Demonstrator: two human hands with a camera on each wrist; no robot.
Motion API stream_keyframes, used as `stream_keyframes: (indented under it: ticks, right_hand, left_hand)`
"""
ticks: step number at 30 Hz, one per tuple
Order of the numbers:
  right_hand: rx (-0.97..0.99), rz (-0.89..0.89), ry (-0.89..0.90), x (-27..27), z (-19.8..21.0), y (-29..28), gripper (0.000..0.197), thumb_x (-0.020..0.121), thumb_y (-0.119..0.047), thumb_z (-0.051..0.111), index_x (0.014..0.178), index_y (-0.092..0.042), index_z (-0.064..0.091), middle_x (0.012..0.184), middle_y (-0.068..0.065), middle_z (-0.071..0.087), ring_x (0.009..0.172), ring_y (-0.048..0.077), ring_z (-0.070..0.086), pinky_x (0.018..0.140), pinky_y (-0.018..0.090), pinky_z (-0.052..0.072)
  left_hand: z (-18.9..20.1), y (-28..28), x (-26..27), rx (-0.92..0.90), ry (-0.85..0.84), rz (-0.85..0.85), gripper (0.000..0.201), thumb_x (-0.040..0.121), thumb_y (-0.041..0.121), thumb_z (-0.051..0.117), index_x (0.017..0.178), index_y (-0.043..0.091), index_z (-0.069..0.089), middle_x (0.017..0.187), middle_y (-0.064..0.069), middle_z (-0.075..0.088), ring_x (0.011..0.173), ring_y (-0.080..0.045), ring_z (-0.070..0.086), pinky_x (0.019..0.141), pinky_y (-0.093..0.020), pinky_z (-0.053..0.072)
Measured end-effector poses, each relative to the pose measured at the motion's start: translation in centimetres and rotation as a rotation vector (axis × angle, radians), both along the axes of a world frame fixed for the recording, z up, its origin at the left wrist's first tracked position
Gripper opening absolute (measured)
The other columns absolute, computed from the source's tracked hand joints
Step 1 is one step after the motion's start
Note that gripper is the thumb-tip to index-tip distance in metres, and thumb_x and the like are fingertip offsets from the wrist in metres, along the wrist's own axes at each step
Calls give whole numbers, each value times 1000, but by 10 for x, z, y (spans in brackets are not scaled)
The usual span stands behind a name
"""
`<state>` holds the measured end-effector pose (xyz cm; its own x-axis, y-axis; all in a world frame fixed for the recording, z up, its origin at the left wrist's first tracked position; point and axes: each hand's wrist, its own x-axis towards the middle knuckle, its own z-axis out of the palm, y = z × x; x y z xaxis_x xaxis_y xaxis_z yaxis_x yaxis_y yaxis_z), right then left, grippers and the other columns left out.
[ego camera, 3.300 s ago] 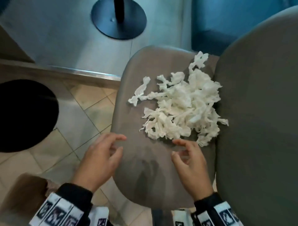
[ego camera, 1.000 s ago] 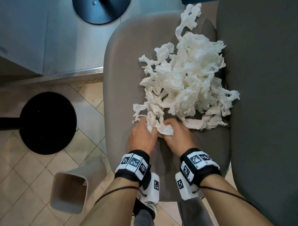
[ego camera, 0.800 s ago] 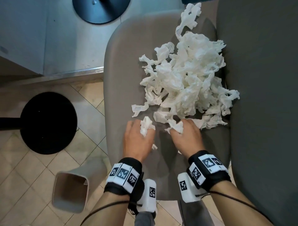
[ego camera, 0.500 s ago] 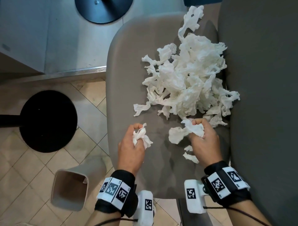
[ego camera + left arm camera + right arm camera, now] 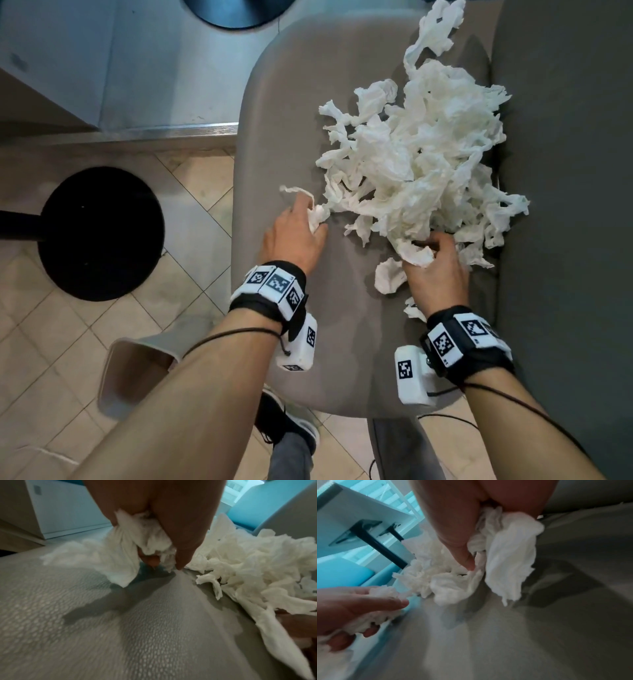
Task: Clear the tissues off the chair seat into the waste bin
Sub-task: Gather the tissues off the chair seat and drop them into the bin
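Both hands were on the grey chair seat (image 5: 301, 102) at the near edge of the tissue pile (image 5: 421, 164), which lay heaped toward the chair back (image 5: 565, 171). L hand (image 5: 294, 233) had fingers curled round a wad of tissue (image 5: 142, 540), knuckles up; R hand (image 5: 435, 270) gripped another wad (image 5: 510, 555) w/ thumb pressed into the pile. Waste bin (image 5: 137, 370) stood on the tiled floor (image 5: 44, 335) left of the chair, partly hidden behind L forearm; a few loose scraps (image 5: 388, 279) lay by R hand.

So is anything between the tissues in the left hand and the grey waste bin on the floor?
Nothing visible blocks it: the left hand grips crumpled white tissues at the seat's left edge, and the grey waste bin lies tipped below, partly hidden by the forearm.
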<state>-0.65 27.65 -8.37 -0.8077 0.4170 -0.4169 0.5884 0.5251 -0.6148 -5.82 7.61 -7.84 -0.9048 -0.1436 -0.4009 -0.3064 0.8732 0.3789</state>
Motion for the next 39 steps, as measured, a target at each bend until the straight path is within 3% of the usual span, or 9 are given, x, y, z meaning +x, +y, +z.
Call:
stream_keyframes:
  ticks: [4, 10, 13, 16, 23, 26, 32, 35, 39]
  right_hand:
    - [58, 118, -67, -1, -10, 10, 16, 88, -20, 58, 97, -8, 64, 98, 22, 68, 92, 39, 58, 69, 28, 32]
    - [-40, 71, -68, 13, 8, 19, 26, 84, -29, 61, 68, -11, 53, 78, 12, 58, 76, 31, 52, 65, 30, 32]
    - [-26, 25, -28, 25, 13, 23, 17, 76, -20, 66, 66, -14, 53, 77, 12, 58, 72, 29, 51, 63, 31, 33]
    - [-108, -102, 2, 37, 18, 25, 21, 77, -13, 59, 61, -20, 47, 61, -1, 56, 62, 26, 49, 58, 33, 40]
    - [-321, -230, 50, 38, 44, 11, 17, 80, -13, 56, 71, -26, 52, 62, -2, 61, 59, 20, 55, 64, 38, 46]
    - [-355, -161, 53, 35, 63, -12, 26, 88, -30, 63, 67, -19, 52, 56, -6, 53, 53, 11, 49, 58, 28, 43]
    - [-455, 32, -92, 44, 94, -110, 69, 80, -83, 35, 57, -18, 39, 52, 1, 38, 50, 16, 36, 55, 31, 32]
    - [-435, 231, -132, 60, 88, -170, 66, 92, -71, 31, 55, -16, 33, 56, 10, 33, 51, 21, 31, 54, 33, 29]
    - [-409, 515, -142, 93, 60, -247, 49, 94, -54, 46, 62, -17, 46, 56, -1, 42, 52, 20, 41, 57, 38, 38]
  left_hand:
    - [-2, -2, 11, 57, -11, 4, 24, 96, 39, 50, 87, 18, 55, 88, -4, 60, 84, -32, 57, 69, -32, 36]
    - [20, -2, 53, 269, 51, 221, 22, 84, 31, 64, 69, 15, 58, 77, 0, 53, 68, -23, 54, 62, -33, 41]
    - [33, -3, 73, 482, -8, 462, 13, 68, 31, 66, 81, 29, 68, 77, 1, 68, 68, -24, 65, 62, -34, 54]
    - [39, -2, 90, 626, -69, 616, 20, 77, 11, 61, 87, 26, 71, 77, -9, 74, 63, -26, 68, 56, -34, 55]
    - [54, -2, 114, 848, -79, 532, 26, 97, 22, 62, 118, 38, 61, 77, -4, 71, 64, -10, 59, 58, -26, 48]
    - [68, -7, 125, 931, -75, 585, 16, 89, 31, 71, 103, 24, 72, 61, 5, 55, 57, -7, 53, 58, -20, 46]
    - [77, -58, 176, 853, -126, 649, 71, 89, 70, 39, 64, 7, 60, 51, 5, 43, 51, -10, 43, 63, -26, 41]
    - [62, -102, 215, 795, -70, 736, 61, 98, 59, 40, 63, 13, 58, 51, 7, 42, 52, -11, 42, 60, -27, 38]
    - [32, -164, 270, 740, -19, 837, 33, 100, 43, 50, 82, 21, 67, 58, 5, 50, 56, -10, 47, 59, -26, 42]
